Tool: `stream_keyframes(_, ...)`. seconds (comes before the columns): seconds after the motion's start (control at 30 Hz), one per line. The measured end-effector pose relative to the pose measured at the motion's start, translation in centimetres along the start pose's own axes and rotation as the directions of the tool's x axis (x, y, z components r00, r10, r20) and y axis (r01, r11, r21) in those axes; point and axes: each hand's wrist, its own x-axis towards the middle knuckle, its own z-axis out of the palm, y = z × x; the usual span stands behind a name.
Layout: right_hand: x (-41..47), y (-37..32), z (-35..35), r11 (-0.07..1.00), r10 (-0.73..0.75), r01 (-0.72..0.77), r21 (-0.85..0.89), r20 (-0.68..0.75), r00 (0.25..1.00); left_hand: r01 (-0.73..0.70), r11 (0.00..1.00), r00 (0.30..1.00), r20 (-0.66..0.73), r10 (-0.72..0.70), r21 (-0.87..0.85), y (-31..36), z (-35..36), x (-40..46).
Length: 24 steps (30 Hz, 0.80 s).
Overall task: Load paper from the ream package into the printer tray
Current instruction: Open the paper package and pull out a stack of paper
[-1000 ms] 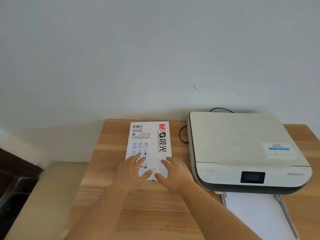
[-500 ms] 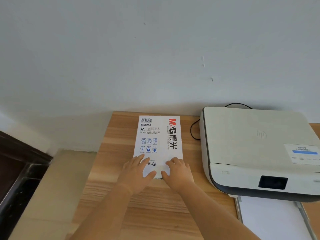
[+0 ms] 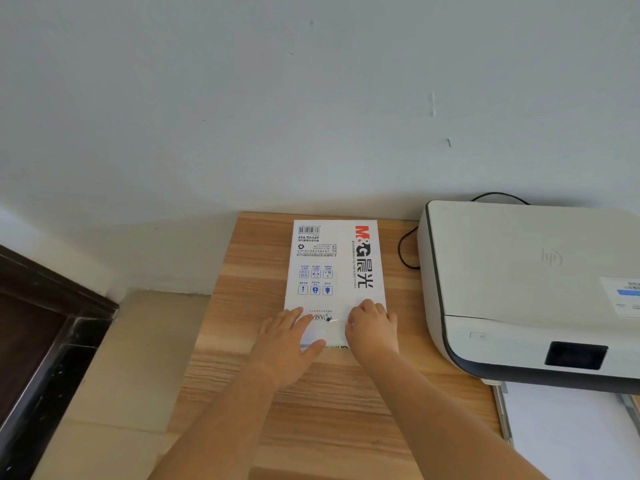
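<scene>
A white ream package [image 3: 334, 268] with red and black lettering lies flat on the wooden table [image 3: 311, 410], its far end near the wall. My left hand [image 3: 289, 344] rests flat on its near left corner, fingers spread, thumb along the near edge. My right hand [image 3: 372, 332] has its fingers curled onto the near right end of the package. To the right stands the white printer [image 3: 530, 278], its tray [image 3: 568, 431] pulled out toward me with white paper in it.
A black cable [image 3: 403, 251] loops between the package and the printer at the wall. The table's left edge drops to a beige floor [image 3: 114, 393]. A dark wooden frame [image 3: 45, 327] stands at far left.
The view has swung left, so the printer sits further right. My right hand's fingers have curled tighter on the package's near end. The package has not visibly moved.
</scene>
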Motion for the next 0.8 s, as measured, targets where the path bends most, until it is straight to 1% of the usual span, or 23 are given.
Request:
stream_keyframes(0.13,0.5,-0.3,0.3,0.999,0.037,-0.037,-0.016,-0.007,0.999,-0.006,1.000,1.000,0.029,0.005,0.025,-0.5,-0.2,-0.7)
stream_keyframes(0.3,0.4,-0.5,0.5,0.990,0.141,-0.141,0.022,0.008,0.990,-0.020,1.000,0.999,-0.031,0.021,0.010,-1.3,-0.3,-1.1)
stream_keyframes(0.43,0.4,-1.0,0.4,0.974,0.215,-0.217,0.057,0.042,0.976,-0.020,0.997,0.996,-0.089,0.013,-0.076,-1.4,-0.6,-1.4)
stream_keyframes(0.53,0.7,-1.2,0.2,0.964,0.254,-0.259,0.058,0.080,0.964,0.001,0.989,0.996,-0.086,-0.014,-0.147,-1.3,-0.9,-1.4)
stream_keyframes(0.67,1.1,-1.4,0.0,0.965,0.258,-0.261,0.024,0.096,0.961,0.009,0.986,0.998,-0.052,-0.018,-0.167,-1.6,-1.1,-1.1)
stream_keyframes(0.8,1.4,-1.3,0.0,0.982,0.191,-0.190,-0.020,0.098,0.977,0.004,0.990,0.999,-0.052,-0.011,-0.141,-2.0,-1.0,-1.0)
